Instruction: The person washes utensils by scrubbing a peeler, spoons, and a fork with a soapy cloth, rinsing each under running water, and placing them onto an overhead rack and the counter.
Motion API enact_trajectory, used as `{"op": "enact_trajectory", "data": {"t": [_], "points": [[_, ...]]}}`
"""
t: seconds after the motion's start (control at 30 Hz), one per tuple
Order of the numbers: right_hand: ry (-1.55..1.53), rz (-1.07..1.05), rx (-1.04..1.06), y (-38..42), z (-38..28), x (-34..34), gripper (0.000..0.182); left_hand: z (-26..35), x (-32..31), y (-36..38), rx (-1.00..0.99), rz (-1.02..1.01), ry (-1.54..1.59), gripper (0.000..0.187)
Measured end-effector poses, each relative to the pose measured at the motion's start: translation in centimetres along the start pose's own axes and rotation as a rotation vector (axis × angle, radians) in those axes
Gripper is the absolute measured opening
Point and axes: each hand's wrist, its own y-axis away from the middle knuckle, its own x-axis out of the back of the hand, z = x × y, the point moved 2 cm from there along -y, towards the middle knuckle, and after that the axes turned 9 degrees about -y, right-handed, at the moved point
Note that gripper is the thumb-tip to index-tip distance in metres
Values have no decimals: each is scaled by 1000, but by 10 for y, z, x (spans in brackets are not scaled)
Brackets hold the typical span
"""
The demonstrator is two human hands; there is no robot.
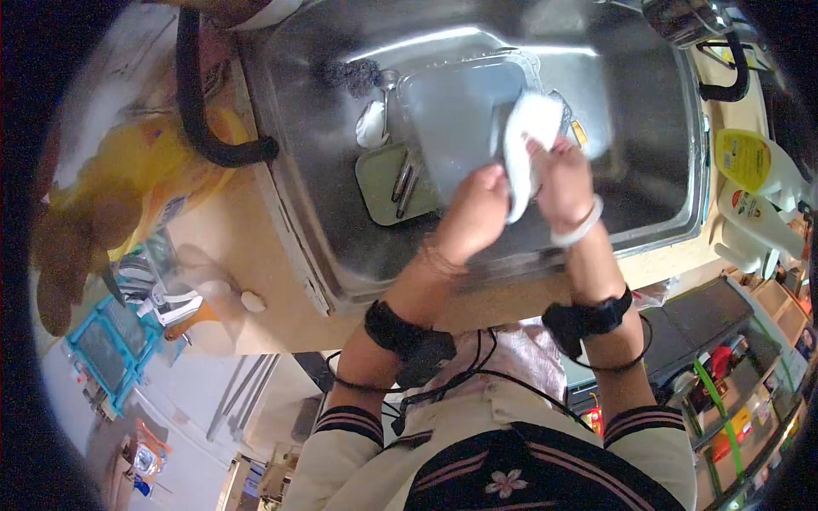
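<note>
Over the sink, a white, curved, dish-like piece is held between my two hands and is smeared by motion. My left hand is closed on its lower left edge. On the other side, the fingers of my right hand press against it. Below it in the sink lies a large translucent plastic container. A pale green tray sits left of my hands, with metal utensils lying in it. Partly hidden behind my right hand is a small yellow item.
The steel sink also holds a dark mesh scrubber, a spoon and a crumpled white piece. A black pan handle overhangs its left edge. Bottles stand to the right, and a pot at upper right.
</note>
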Motion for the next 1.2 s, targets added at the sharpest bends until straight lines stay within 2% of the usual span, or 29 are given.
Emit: {"op": "enact_trajectory", "data": {"t": [0.07, 0.13, 0.2, 0.27, 0.33, 0.37, 0.4, 0.47, 0.57, 0.6, 0.7, 0.8, 0.83, 0.87, 0.93, 0.97, 1.0, 1.07, 1.1, 1.2], "points": [[-86, -2, -48, 1, 2, 1, 9, -16, -5, 2, -29, 59, -46, 18], [-107, -6, 0, -10, -12, 5, 11, -21, -20, 4, -160, 101, -231, 18], [91, 53, 110, 4, -9, -11, 12, 17, -1, 7, -27, 134, -53, 18], [-78, 4, 24, 2, 2, -2, 11, 15, 6, 9, -55, 124, -94, 20], [-133, 135, 137, -1, -10, 8, 12, 28, 10, 24, 46, 23, 20, 22], [-362, 89, 273, -9, -15, 17, 20, 39, 13, 33, 96, -26, 74, 24], [-426, 26, 261, -14, -25, 29, 32, 47, 16, 39, 110, -34, 98, 24], [-489, -113, 332, -18, -50, 41, 41, 59, 22, 50, 143, -52, 149, 26], [-606, -231, 252, -13, -64, 54, 45, 70, 27, 57, 97, -43, 166, 27], [-679, -374, 249, -13, -63, 64, 47, 70, 28, 57, 87, -51, 177, 27], [-624, -580, 225, -2, -66, 63, 46, 70, 29, 54, 56, -61, 202, 26], [-552, -588, 155, 17, -67, 54, 48, 73, 26, 54, 42, -55, 223, 23], [-607, -526, 183, 21, -66, 49, 52, 74, 24, 53, 51, -58, 246, 20], [-532, -503, 179, 20, -62, 51, 51, 74, 21, 51, 60, -60, 268, 18], [-380, -456, 169, 19, -54, 54, 50, 72, 12, 42, -193, 187, 155, 13], [-453, -439, 163, 26, -55, 38, 41, 72, 10, 38, -244, 238, 105, 13], [-370, -391, 141, 24, -48, 43, 32, 72, 8, 35, -291, 292, 52, 14], [-193, -280, 188, 26, -44, 36, 25, 72, 8, 30, -232, 258, -39, 17], [-137, -266, 230, 27, -42, 34, 27, 67, 8, 24, -188, 213, -34, 14], [-130, -366, 362, 23, -48, 23, 36, 57, 4, 18, -206, 228, 65, 12]]}}
